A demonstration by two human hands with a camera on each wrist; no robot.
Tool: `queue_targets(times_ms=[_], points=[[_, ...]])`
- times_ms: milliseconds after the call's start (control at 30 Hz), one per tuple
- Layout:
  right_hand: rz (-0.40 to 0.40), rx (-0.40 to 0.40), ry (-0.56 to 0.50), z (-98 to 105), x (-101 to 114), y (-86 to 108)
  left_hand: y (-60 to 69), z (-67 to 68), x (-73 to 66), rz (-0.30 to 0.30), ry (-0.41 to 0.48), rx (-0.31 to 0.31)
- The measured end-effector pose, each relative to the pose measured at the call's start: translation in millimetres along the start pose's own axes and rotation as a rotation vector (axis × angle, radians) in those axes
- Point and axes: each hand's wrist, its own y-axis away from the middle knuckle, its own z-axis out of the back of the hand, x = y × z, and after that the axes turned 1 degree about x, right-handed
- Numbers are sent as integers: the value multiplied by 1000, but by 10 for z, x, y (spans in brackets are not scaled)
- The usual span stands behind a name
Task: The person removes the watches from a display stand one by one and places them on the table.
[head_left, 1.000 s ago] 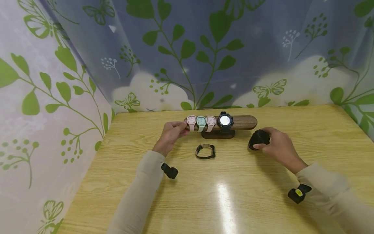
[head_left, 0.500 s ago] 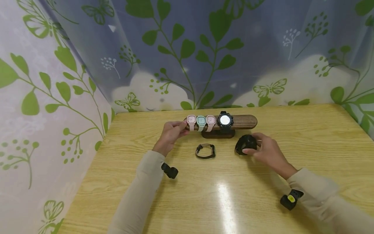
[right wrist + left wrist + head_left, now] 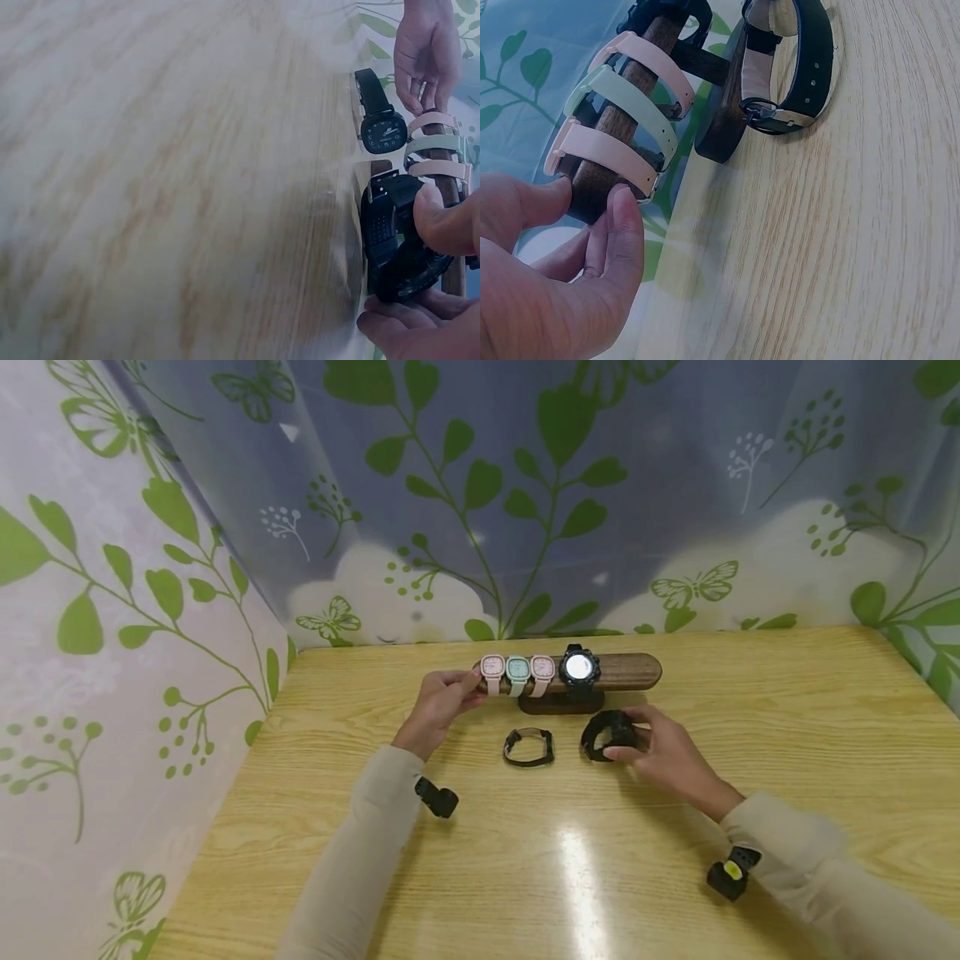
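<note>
Before stand's (image 3: 630,672) edge, right grip (image 3: 663,753); pinched watch (image 3: 622,728)

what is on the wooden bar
A pink watch, a mint watch, another pink watch and a bright-faced black watch wrap the wooden bar. In the head view, they hide what's behind them.

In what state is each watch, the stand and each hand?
Stand: upright
Left pink watch: on stand
Green watch: on stand
Right pink watch: on stand
Bright-faced watch: on stand
Slim black watch: off stand, strap closed
Chunky watch: held, off stand
Left hand: gripping stand's end
Right hand: gripping chunky watch
</note>
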Motion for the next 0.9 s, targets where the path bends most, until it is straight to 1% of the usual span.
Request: queue_targets(times_ms=[167, 267, 333, 667, 900], points=[[87, 13, -2, -60, -16, -15, -9, 3, 9, -1, -3, -2], [126, 20, 1, -89, -9, -20, -3, 3, 6, -1, 1, -3], [137, 33, -12, -105, 5, -30, -1, 2, 4, 1, 3, -3], [168, 34, 60, -179, 51, -59, 2, -8, 2, 2, 5, -11], [164, 38, 91, -204, 58, -59, 6, 0, 14, -1, 4, -8]])
